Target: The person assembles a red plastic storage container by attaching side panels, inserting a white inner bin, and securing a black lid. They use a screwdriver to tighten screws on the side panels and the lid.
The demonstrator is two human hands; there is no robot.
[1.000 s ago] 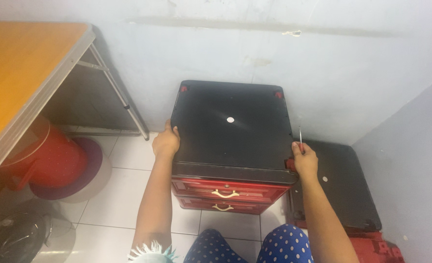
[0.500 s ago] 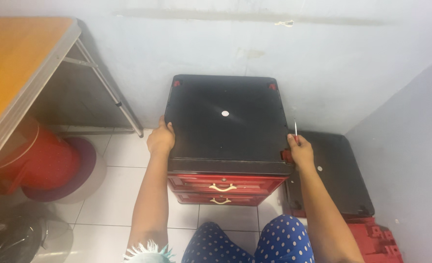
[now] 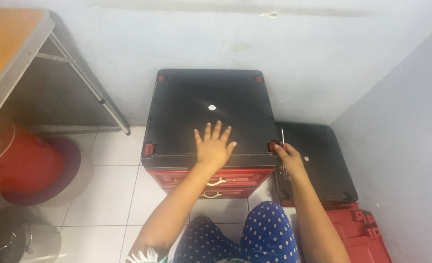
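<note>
Hands [image 3: 215, 148], two, on one cabinet [image 3: 177, 97]

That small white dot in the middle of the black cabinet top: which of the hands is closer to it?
Left. The left hand lies flat on the black top, fingers pointing toward the white dot. The right hand is at the top's front right corner, holding a thin tool.

black-topped red drawer cabinet [image 3: 211, 104], blue white-dotted trousers [image 3: 267, 234], orange table [image 3: 6, 44].
</note>
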